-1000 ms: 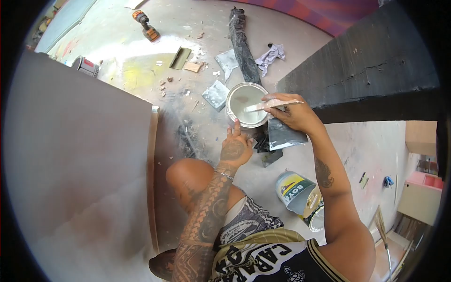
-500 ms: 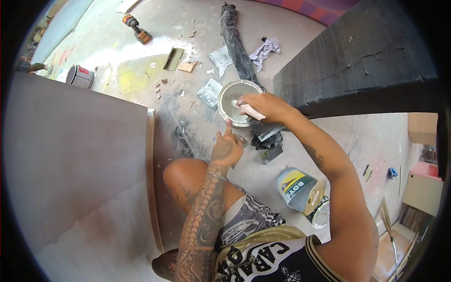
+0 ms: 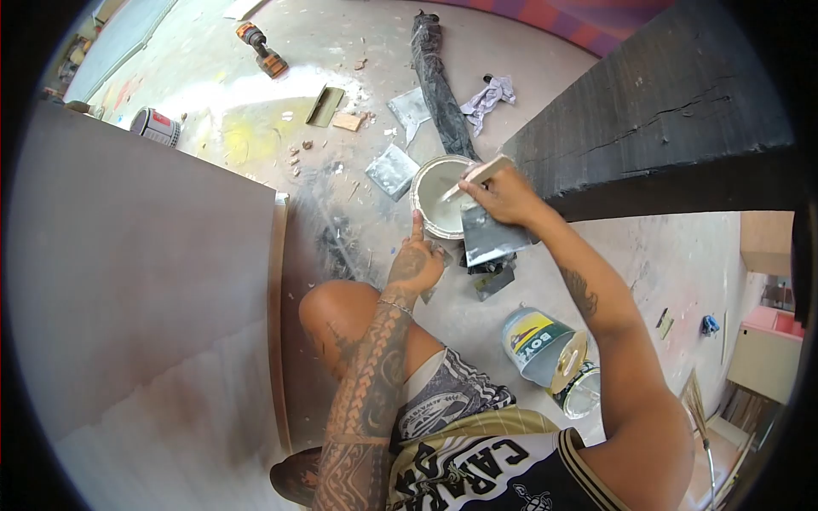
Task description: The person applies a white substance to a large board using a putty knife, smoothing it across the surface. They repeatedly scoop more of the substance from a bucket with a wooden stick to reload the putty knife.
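A round open tub (image 3: 418, 186) with a pale inside stands on the floor. My right hand (image 3: 504, 196) is closed around a light wooden stick (image 3: 489, 171), whose lower end is inside the tub. Under that hand, over the tub's right side, is a dark square plate (image 3: 494, 237) with pale smears; whether the hand grips it I cannot tell. My left hand (image 3: 415, 264) has its index finger stretched to the tub's near rim. A dark flat piece beside its other fingers is partly hidden, and I cannot tell if they hold it.
Smeared square sheets (image 3: 393, 171) and a dark wrapped roll (image 3: 439, 85) lie beyond the tub. A BOYSEN bucket (image 3: 535, 341) stands nearer me. A grey panel (image 3: 162, 281) is at left, a dark beam (image 3: 648, 119) at right, and a drill (image 3: 262, 51) far off.
My right hand has turned and moved slightly right, so the stick now points up to the right. More of the dark plate shows. The view has shifted slightly.
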The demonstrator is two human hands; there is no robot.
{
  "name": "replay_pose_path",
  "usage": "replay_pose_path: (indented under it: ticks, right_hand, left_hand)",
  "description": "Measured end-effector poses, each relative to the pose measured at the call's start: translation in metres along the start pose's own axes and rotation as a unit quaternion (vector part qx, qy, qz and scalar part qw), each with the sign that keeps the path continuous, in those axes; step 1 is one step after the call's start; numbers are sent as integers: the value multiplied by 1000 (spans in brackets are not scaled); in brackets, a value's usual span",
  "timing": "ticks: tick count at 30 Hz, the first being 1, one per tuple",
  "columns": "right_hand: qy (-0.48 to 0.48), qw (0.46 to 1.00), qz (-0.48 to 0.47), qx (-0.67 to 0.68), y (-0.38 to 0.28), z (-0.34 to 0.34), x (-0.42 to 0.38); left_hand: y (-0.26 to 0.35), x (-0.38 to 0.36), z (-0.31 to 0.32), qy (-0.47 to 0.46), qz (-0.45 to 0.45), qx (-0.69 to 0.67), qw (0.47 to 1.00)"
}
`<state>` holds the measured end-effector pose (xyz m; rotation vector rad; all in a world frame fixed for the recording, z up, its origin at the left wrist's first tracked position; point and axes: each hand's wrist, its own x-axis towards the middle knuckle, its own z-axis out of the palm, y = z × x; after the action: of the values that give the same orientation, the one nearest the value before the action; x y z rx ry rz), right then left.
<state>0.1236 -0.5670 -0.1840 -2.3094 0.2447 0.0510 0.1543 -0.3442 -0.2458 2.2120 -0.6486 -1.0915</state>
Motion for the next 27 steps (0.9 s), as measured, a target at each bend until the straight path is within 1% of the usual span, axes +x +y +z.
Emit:
replay_pose_path:
  ticks: [2,5,6,9,12,15,16,19,20,23,26,27]
  right_hand:
    - [21,999,2,49,4,12,-15]
    - [11,999,11,42,2,12,-29]
    - [22,999,37,15,-3,7,-30]
    - [30,997,66,14,-19,-11,-38]
    - [83,996,30,8,-30,-23,-34]
    - [88,996,2,30,-4,-5,-17]
    - [86,993,-66,54,2,5,-14]
    - [62,997,-9,48,3,19,-10]
    - [46,996,37,61,2,17,-11]
    - [30,998,-18,59,13,19,-9]
    - [-28,998,-8,48,0,13,-4]
    - [-37,998,-22,44,-1,13,-3]
  left_hand:
    - [-8,5,5,-4,-2,-12,1000]
    - [-2,-1,-3,-5,10,-24,1000]
    - [-5,0,-1,2,23,-21,1000]
    - [-12,3,1,13,56,-6,998]
    - [-5,-2,5,-4,51,5,999]
    - [6,-5,-2,-7,32,13,999]
    - [7,-5,-4,-6,26,12,1000]
    - [1,-2,-2,-8,3,22,1000]
    - [-3,-1,0,-10,1,33,999]
    - [-9,2,0,-17,19,78,997]
    - [-8,4,-6,-37,11,67,997]
    - [-12,6,-2,-35,4,58,998]
